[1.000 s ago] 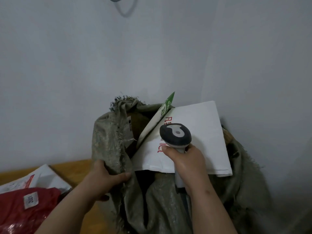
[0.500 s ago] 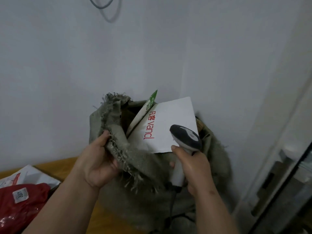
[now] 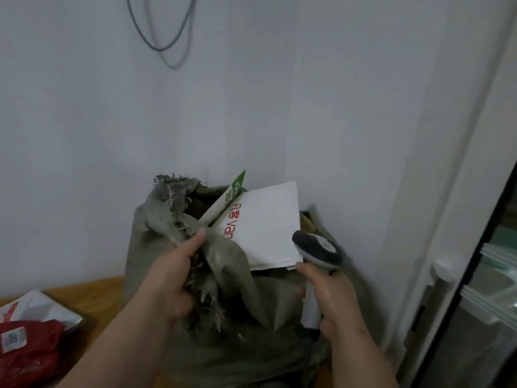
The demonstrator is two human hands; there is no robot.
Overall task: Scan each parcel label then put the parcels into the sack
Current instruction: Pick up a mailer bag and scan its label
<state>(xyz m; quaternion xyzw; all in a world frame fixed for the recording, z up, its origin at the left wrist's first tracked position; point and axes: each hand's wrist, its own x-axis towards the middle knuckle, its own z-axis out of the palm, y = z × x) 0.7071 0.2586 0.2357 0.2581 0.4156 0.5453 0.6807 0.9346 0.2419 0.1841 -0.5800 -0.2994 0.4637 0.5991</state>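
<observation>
Sack (image 3: 223, 298), grey woven, frayed rim: I am taking it as the landmark. My left hand (image 3: 170, 278) is gripping a bunched fold of its rim, fingers curled tight round the cloth. My right hand (image 3: 333, 298) is wrapping the handle of the scanner (image 3: 317, 249), just right of the mouth. White parcel (image 3: 265, 228), red lettering: half inside, long axis slanting up out of the mouth, lying between both hands, the scanner hand nearer. Green-tipped parcel (image 3: 232, 191) is poking up behind it. Wooden table (image 3: 92, 292) is showing left of the sack, carrying a red parcel (image 3: 30, 348) over a second white one (image 3: 42, 306). Plain wall behind; a door frame well right.
</observation>
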